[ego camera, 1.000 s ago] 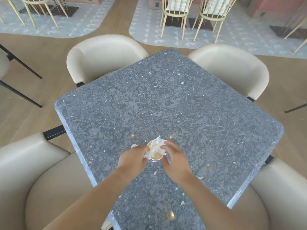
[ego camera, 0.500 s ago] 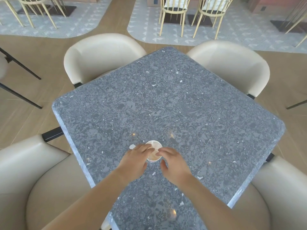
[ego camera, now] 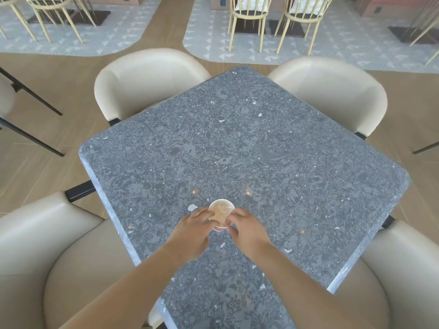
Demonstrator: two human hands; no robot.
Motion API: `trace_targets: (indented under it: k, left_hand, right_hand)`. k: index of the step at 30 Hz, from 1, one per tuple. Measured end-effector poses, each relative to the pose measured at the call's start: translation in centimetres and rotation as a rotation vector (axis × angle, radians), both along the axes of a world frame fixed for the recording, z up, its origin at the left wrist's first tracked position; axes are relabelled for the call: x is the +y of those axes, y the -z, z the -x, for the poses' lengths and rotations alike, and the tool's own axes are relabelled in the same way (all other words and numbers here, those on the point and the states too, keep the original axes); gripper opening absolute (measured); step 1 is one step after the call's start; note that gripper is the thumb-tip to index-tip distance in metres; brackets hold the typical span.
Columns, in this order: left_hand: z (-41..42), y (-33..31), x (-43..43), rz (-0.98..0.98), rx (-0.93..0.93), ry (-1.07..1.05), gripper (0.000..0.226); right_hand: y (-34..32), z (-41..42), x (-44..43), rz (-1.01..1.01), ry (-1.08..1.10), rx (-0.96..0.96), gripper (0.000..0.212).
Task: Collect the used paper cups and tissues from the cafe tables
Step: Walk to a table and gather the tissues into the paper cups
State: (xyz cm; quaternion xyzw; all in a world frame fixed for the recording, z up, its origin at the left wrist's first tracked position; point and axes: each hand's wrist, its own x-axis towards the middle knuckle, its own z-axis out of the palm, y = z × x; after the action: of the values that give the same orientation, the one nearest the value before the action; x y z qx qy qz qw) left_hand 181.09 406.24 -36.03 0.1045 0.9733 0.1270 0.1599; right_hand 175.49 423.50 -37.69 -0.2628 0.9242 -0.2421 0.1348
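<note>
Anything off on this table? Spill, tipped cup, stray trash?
Nothing stands out. The paper cup stands upright on the table, a tissue tucked inside, no spill around it. The white fleck beside the cup: scrap or stone chip, cannot tell.

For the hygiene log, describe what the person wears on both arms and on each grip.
Nothing worn shows. The left forearm and right forearm are bare up to the frame's edge, with no sleeve or cuff. The left grip and right grip are ungloved, and neither wrist carries a watch or band. No ring shows on the visible fingers.
</note>
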Motion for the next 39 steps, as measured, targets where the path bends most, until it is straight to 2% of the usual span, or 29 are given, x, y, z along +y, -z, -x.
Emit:
trace_targets:
  k: [4, 9, 12, 19, 26, 33, 39]
  left_hand:
    - [-1.1, -0.7, -0.6, -0.080, 0.107, -0.025, 0.040]
    - [-3.2, -3.3, -1.1, -0.167, 0.404, -0.002, 0.028]
    - [-5.0, -3.8, -1.0, -0.178, 0.487, -0.080, 0.025]
    - [-8.2, -3.7, -1.3, -0.301, 0.456, -0.191, 0.015]
    - [-12.8, -4.4, -1.6, -0.288, 0.466, -0.246, 0.011]
    - [-18.2, -5.7, 0.3, -0.252, 0.464, -0.371, 0.013]
    - [-23.2, -6.2, 6.0, -0.228, 0.491, -0.484, 0.013]
  right_hand:
    - [-0.9, -1.0, 0.2, 0.087, -0.033, 0.046, 0.009]
    - [-3.0, -3.3, 0.3, 0.216, -0.030, 0.090, 0.008]
    - [-4.1, -4.9, 0.0, 0.255, -0.033, 0.112, 0.007]
    - [-5.3, -7.9, -0.2, 0.264, -0.027, 0.132, 0.009]
    - [-5.1, -11.6, -0.8, 0.320, -0.019, 0.150, 0.010]
    - [-6.5, -15.1, 0.1, 0.364, -0.157, 0.164, 0.009]
    - [-7.1, -18.4, 4.9, 0.343, -0.283, 0.168, 0.008]
